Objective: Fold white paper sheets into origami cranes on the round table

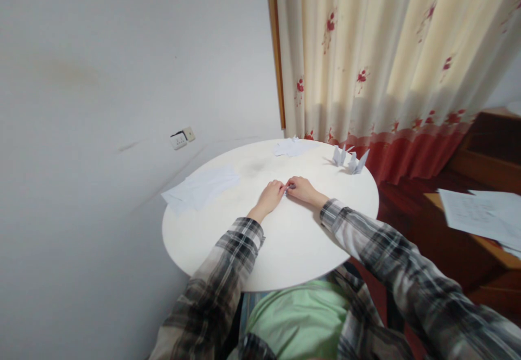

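Note:
Near the middle of the round white table [280, 257], my left hand [271, 195] and my right hand [302, 189] meet at the fingertips. Between them is a small piece of folded paper [285, 190], mostly hidden by the fingers. Both hands are closed, pinching the paper low over the tabletop. Beyond my right hand, at the far right of the table, stand folded paper cranes [338, 156] with pointed wings raised.
Loose white sheets [203, 186] overlap at the table's left edge, by the wall. More paper [293, 147] lies at the far edge. A patterned curtain [366, 67] hangs behind. On the right, printed sheets [480, 213] lie on wooden furniture [500, 257]. A wall socket [178, 141] is at left.

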A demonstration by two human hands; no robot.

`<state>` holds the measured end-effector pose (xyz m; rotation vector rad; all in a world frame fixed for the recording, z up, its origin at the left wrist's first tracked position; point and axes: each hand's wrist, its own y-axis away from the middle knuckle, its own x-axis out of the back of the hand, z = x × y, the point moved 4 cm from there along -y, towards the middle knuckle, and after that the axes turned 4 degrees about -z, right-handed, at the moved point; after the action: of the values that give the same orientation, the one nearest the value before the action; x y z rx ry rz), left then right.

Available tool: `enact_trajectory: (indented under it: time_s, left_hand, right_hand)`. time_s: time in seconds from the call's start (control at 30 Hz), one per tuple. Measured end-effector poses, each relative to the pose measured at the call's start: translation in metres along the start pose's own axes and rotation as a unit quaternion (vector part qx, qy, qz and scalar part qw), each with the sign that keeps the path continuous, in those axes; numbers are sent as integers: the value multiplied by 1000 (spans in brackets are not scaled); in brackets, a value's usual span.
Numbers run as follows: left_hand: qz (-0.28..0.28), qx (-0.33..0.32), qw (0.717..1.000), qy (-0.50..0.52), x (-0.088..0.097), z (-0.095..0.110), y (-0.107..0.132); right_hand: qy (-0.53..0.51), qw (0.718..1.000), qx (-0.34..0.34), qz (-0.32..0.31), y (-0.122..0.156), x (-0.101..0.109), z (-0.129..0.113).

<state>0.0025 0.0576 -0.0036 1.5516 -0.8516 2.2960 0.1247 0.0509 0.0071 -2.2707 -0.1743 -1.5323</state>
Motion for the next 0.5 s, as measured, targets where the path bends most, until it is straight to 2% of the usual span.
enact_trajectory:
  time_s: [0.3,0.5]
  left_hand:
    - [19,-4,1000,22,1,1,1]
    - [20,17,998,62,4,4,3]
  right_hand:
    - [0,1000,-19,-4,0,1,0]
    - [3,1000,-10,-14,-2,-1,0]
